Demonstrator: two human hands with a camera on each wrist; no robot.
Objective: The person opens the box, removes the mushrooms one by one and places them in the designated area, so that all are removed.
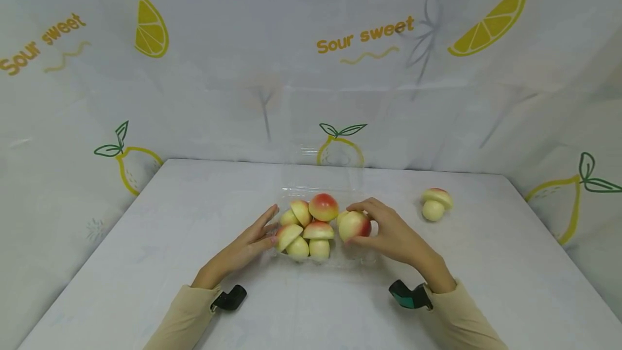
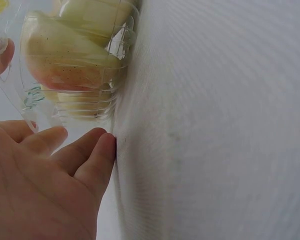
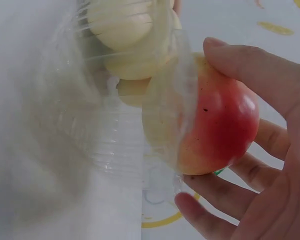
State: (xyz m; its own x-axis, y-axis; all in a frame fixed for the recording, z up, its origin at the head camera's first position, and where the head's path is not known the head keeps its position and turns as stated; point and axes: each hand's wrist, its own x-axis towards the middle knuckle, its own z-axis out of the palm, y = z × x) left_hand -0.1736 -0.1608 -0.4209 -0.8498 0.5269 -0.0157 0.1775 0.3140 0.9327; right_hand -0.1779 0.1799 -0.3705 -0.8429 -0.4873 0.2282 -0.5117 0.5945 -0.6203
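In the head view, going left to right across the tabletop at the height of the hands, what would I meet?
Left hand → cluster of mushroom-shaped pieces → red-blushed piece held by the right hand → right hand → lone mushroom-shaped piece.

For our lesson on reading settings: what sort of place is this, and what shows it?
Probably a staged tabletop recording spot, though the wider room is out of view: a lemon-printed sheet rises behind a plain white table, and a dark device sits at each of the person's wrists.
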